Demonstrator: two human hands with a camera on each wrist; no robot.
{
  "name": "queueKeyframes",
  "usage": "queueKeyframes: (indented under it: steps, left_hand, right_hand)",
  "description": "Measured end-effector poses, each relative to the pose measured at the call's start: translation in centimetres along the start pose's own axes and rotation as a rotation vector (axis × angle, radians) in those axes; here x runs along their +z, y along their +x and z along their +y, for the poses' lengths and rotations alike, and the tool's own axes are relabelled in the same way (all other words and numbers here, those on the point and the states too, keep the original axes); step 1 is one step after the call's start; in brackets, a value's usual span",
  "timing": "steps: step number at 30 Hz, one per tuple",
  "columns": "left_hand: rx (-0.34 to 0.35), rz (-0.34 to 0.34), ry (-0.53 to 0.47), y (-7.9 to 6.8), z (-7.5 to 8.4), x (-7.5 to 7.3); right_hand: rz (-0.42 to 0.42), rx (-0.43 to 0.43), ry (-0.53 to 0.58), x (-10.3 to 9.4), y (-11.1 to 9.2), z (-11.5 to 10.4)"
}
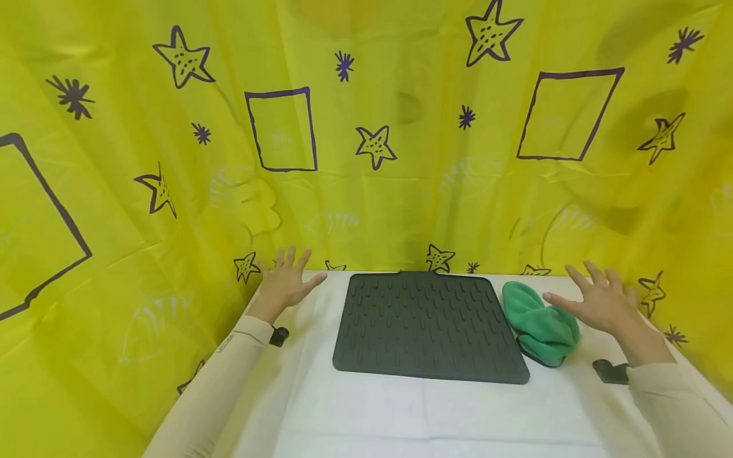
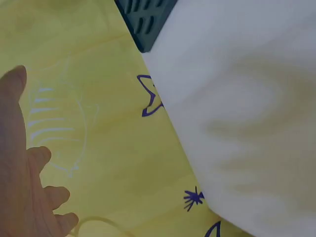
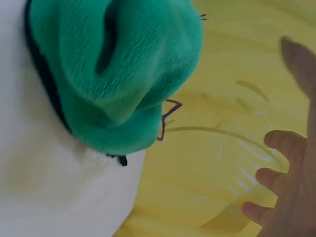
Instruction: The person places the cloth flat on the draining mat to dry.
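flanking the ridged mat (image 1: 426, 331), the left hand (image 1: 284, 287) and right hand (image 1: 604, 305) have fingers spread wide, holding nothing. the green cloth (image 1: 541, 321) lies bunched right beside the mat; pinching only its loose folds could drag the dark layer beneath (image 3: 48, 89) or nudge the mat.

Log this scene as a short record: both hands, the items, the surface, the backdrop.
Left hand: fingers spread, holding nothing
Right hand: fingers spread, holding nothing, nearest the green cloth
Mat: dark, ridged, lying flat between the hands
Green cloth: bunched up, just right of the mat; a dark edge shows beneath it, source unclear
Surface: white tabletop
Backdrop: yellow curtain with stars and squares outlined in dark lines
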State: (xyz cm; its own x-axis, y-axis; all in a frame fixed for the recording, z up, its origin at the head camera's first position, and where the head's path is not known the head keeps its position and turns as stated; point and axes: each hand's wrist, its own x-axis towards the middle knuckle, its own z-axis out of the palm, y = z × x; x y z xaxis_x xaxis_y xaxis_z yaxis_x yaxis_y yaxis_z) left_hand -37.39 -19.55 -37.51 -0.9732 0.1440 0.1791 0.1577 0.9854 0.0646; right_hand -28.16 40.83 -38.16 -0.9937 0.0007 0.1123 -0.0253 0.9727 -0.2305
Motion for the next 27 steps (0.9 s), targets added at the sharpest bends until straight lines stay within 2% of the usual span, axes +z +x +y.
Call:
queueKeyframes:
  steps: [4,7,9,11,15,17,20,23,27]
  left_hand:
    - [0.030,0.054,-0.033,0.1,1.1,0.2]
    - [0.047,0.151,-0.112,0.1,2.0,0.6]
    - [0.046,0.235,-0.218,0.0,2.6,1.0]
    - [0.028,0.305,-0.369,-0.2,3.3,1.6]
    - [-0.064,0.384,-0.656,-0.7,4.3,3.1]
    - [-0.121,0.380,-0.722,-0.8,4.8,4.1]
    - [-0.194,0.318,-0.745,-1.1,5.3,5.7]
    - [-0.232,0.247,-0.739,-1.3,5.8,7.1]
    - [-0.233,0.175,-0.709,-1.5,6.2,8.5]
  right_hand:
    - [0.025,-0.017,0.045,0.1,-0.3,-0.6]
    - [0.043,-0.017,0.119,0.3,-0.5,-1.3]
    - [0.042,0.000,0.203,0.5,-0.6,-1.9]
    - [0.043,0.029,0.284,0.9,-0.7,-2.5]
    - [0.096,0.113,0.387,2.4,-1.2,-3.3]
    - [0.123,0.153,0.409,3.3,-1.4,-3.5]
    - [0.115,0.203,0.414,4.8,-1.5,-3.6]
    - [0.037,0.212,0.384,5.8,-1.4,-3.5]
    - [-0.069,0.161,0.322,6.3,-0.9,-3.3]
